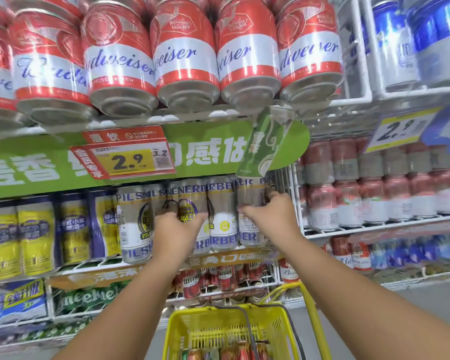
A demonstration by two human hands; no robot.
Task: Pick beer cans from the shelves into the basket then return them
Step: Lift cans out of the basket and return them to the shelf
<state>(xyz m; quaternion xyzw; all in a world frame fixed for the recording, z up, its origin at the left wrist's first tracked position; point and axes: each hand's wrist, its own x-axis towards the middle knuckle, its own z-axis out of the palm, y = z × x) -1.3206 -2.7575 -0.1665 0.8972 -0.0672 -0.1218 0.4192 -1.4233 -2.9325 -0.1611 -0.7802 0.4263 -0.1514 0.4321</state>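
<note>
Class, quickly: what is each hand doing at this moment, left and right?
Left hand: grips a silver Pilsner can on the shelf.
Right hand: grips the end Pilsner can of that row.

Yellow basket (234, 331): cut by bottom edge; cans inside only partly seen. Left hand (176, 229) fingers hidden behind silver can (190, 203). Right-side shelf cans (374, 185) blurred, labels unreadable.

I'm looking at a supermarket beer aisle: white wire shelves (374, 229) packed with rows of canned beer, red Budweiser cans (185, 53) up top, yellow price tags (127, 161) reading 2.9, green promo banner (205, 152), yellow shopping basket (231, 331) below.
</note>
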